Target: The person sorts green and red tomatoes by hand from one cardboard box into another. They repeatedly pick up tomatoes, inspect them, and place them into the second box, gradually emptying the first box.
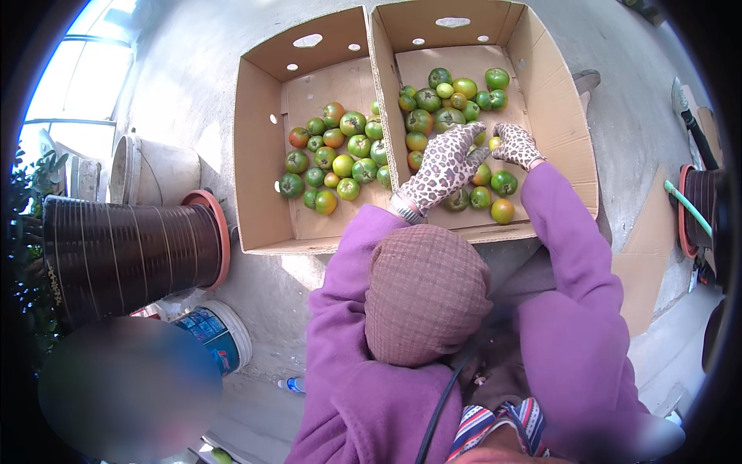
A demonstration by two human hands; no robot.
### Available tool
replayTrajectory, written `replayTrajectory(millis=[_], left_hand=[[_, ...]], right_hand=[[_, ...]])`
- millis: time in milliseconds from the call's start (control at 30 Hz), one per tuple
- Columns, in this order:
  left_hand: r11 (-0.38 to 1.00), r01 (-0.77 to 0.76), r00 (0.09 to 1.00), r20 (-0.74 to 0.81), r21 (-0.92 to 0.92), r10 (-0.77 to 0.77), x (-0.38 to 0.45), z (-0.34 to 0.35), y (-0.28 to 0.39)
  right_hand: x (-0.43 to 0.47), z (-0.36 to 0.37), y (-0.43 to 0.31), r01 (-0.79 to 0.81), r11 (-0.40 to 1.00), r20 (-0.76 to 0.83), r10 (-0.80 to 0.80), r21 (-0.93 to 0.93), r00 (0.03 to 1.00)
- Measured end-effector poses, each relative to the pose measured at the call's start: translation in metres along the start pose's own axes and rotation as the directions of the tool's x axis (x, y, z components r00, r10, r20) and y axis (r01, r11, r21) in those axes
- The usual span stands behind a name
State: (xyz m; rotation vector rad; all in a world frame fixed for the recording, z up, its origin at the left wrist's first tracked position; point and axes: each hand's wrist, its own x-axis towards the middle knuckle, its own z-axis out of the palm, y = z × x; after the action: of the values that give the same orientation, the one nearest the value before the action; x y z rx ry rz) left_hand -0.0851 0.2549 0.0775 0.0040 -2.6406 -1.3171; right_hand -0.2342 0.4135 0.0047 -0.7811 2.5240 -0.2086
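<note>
Both my hands wear leopard-print gloves inside the right compartment of a cardboard box (545, 87). My left hand (446, 165) spreads over green and orange tomatoes, its thumb apart from the fingers. A yellow-green tomato (480, 138) shows in that gap; whether it is gripped is not clear. Close by on the right, the curled fingers of my right hand (516, 145) are around a small yellow tomato (494, 143), partly hidden by the glove. Below the hands lie a green tomato (504, 182) and an orange one (502, 211). Several more tomatoes (428, 100) lie farther back.
The left box compartment (261, 145) holds several green and reddish tomatoes (359, 145). Left of it are a white bucket (168, 174), a brown ribbed pot (139, 249) and a blue bucket (217, 336). A rounded brown checked cloth shape (426, 296) is between my purple sleeves.
</note>
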Motion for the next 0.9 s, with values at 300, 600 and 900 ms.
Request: replayTrajectory(millis=[300, 600, 900], left_hand=[[0.694, 0.074, 0.944, -0.174, -0.717, -0.281, 0.015, 0.001, 0.003], [0.603, 0.007, 0.838, -0.325, -0.797, -0.439, 0.029, -0.070, 0.011], [0.839, 0.393, 0.850, -0.496, 0.377, -0.176, 0.059, -0.102, -0.183]], right_hand=[[-0.052, -0.044, -0.065, 0.682, 0.700, -0.806, -0.271, 0.210, 0.527], [-0.043, -0.042, -0.049, 0.635, 0.731, -0.797, -0.216, 0.251, 0.563], [-0.026, -0.046, -0.023, 0.469, 0.777, -0.709, -0.042, 0.420, 0.704]])
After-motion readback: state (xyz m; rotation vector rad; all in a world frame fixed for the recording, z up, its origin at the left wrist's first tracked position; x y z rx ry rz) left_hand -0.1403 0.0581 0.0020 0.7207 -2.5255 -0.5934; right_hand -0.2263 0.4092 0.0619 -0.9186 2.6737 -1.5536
